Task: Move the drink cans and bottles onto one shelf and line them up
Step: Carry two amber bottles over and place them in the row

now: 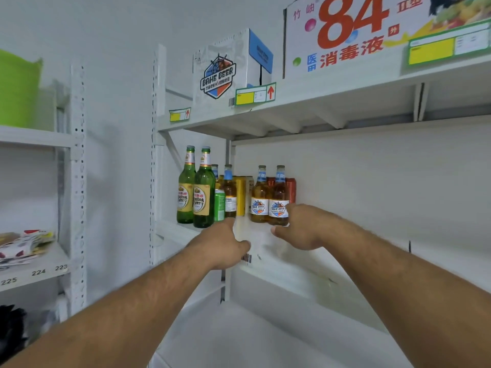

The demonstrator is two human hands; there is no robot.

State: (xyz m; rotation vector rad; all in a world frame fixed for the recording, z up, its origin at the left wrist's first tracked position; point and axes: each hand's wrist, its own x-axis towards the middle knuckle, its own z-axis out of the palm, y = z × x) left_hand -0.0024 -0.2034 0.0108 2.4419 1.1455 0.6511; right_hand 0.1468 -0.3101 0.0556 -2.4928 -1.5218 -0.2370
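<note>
Where the forearms enter from the bottom edge, elbows are cut off. Left hand point(221, 247): fingers curled loosely, holding nothing, knuckles just below the green can point(219, 205). Right hand point(300, 227): thumb and fingers around the base of the nearest amber Bahe Beer bottle point(278, 201); fingertips hidden behind it, so the firmness of the grip cannot be told. White metal shelf point(265, 240) with barcode sticker on its lip. Beside the held bottle to the left: second amber bottle point(259, 199), touching. Farther left: two green Yanjing bottles point(196, 189). Behind: yellow cans point(240, 195) and red cans point(291, 188), partly hidden. Above: Bahe Beer carton point(225, 73), disinfectant carton point(345, 35), cropped.
</note>
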